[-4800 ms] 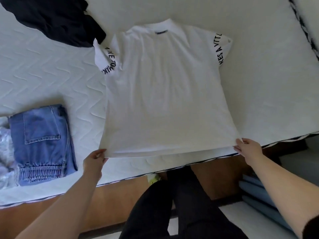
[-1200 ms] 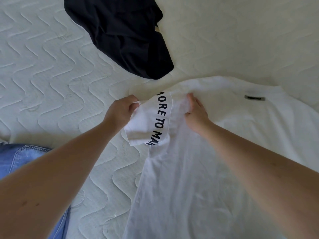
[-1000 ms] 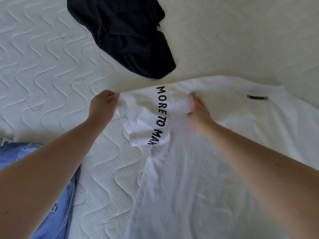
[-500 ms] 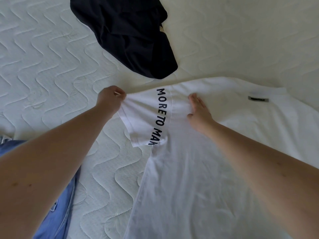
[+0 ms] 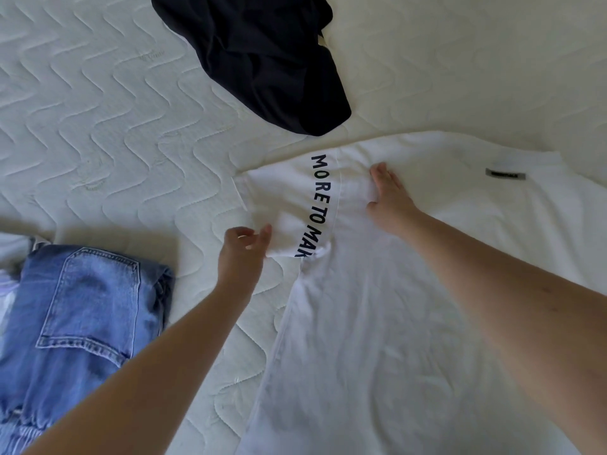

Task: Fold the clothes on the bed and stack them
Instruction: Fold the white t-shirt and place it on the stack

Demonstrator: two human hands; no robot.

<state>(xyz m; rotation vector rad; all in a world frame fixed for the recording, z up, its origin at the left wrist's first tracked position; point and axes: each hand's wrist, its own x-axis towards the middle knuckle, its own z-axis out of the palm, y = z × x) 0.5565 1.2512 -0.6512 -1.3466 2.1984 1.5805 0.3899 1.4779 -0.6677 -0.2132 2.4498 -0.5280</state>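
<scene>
**Left hand at the sleeve's near corner**

Head view: the white T-shirt (image 5: 410, 323) lies flat on the bed (image 5: 115, 142), its long axis running near to far. Its sleeve (image 5: 289, 205) juts left, just right of the left hand (image 5: 243, 254), whose loosely curled fingers touch the near corner without a clear hold. The right hand (image 5: 391, 198) presses flat on the shoulder. Half a second ago the left hand pinched the sleeve's far corner; it has since dropped nearer.
</scene>
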